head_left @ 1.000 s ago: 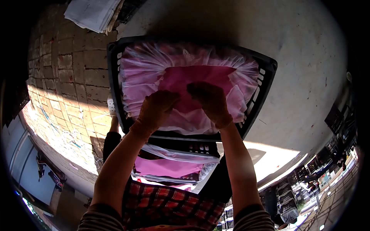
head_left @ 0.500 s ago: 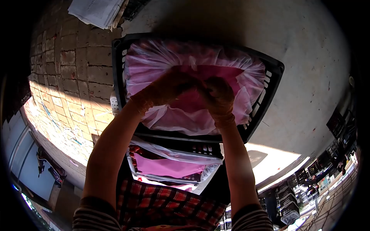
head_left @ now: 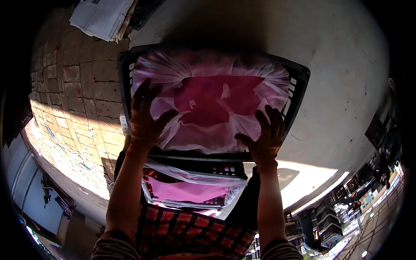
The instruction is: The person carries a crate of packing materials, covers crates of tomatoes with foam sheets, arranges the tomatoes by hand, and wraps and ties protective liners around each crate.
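In front of me is a black plastic crate (head_left: 299,102) lined with a thin, whitish see-through plastic bag (head_left: 197,138). The bag's edges are folded inward around a pink sheet (head_left: 203,97) that covers the contents. Two small pale bits of the plastic lie on the sheet. My left hand (head_left: 146,115), in what looks like a thin glove, is at the crate's left side with fingers spread, over the liner. My right hand (head_left: 266,136), gloved likewise, is at the right front corner, its fingers apart. Neither holds anything; whether they touch the liner I cannot tell.
Nearer my body is a second lined crate (head_left: 236,170) with a pink sheet (head_left: 186,190) and dark red round things at its left. A stack of papers (head_left: 102,17) lies at the upper left on brick paving (head_left: 71,93). Stacked crates (head_left: 328,223) and people are at the lower right.
My hands were together over the middle of the liner. They have separated, left hand to the left and right hand to the right, with fingers now spread, uncovering the pink sheet.
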### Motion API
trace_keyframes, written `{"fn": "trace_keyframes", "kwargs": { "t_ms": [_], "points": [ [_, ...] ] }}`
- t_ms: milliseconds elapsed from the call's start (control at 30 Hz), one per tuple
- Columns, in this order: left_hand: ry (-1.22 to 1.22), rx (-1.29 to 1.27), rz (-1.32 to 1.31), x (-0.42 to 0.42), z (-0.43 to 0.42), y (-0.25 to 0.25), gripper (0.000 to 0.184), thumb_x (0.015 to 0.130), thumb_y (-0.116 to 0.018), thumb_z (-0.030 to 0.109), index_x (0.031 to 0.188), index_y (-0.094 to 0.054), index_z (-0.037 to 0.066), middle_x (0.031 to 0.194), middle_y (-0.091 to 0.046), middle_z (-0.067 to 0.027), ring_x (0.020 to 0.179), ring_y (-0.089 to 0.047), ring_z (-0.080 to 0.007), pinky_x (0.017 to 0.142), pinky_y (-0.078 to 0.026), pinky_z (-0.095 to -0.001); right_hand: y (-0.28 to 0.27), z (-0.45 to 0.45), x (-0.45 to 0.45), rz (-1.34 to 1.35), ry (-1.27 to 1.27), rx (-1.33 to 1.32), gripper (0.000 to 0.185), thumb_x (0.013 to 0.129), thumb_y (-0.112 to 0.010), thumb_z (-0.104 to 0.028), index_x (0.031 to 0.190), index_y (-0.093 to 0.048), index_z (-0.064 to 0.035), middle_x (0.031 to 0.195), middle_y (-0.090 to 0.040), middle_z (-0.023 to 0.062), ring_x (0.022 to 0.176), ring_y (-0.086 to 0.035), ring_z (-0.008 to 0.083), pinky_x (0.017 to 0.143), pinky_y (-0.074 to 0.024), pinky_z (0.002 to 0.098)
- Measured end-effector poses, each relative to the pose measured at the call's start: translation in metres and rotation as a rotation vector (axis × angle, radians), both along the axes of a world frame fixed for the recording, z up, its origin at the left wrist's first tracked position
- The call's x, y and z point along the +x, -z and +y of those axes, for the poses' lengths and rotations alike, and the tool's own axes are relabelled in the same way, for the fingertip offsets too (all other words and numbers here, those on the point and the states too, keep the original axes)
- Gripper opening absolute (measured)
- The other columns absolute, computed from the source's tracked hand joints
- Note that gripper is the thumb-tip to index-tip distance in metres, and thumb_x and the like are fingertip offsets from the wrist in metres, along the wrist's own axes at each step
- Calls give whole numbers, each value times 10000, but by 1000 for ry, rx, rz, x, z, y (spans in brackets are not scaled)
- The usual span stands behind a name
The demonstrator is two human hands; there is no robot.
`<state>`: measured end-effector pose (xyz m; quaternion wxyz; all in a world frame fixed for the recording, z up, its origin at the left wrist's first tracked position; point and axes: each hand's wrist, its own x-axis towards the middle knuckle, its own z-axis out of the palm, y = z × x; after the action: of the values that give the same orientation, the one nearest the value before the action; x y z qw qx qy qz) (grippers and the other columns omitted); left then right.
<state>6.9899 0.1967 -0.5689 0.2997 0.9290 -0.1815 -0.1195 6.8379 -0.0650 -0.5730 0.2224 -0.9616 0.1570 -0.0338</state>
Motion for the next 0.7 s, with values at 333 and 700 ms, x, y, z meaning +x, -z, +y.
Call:
{"fn": "trace_keyframes", "kwargs": {
  "t_ms": [333, 700],
  "points": [
    [-842, -349, 718, -45, 151, 103, 252, 880, -573, 156, 1117, -546, 72, 924, -552, 27, 775, -511, -55, 644, -435, -207, 88, 46, -153, -366, 1470, 1241, 419, 913, -436, -295, 1258, -492, -63, 1255, -527, 82, 1152, -498, 240, 972, -389, 396],
    [-592, 80, 199, 17, 67, 79, 159, 821, -559, 134, 879, -537, -12, 805, -561, -133, 728, -548, -245, 653, -450, -353, 102, -2, -151, -37, 1079, 764, 431, 929, -428, -275, 1308, -449, -72, 1256, -519, 69, 1105, -518, 236, 901, -416, 356]
  ]
}}
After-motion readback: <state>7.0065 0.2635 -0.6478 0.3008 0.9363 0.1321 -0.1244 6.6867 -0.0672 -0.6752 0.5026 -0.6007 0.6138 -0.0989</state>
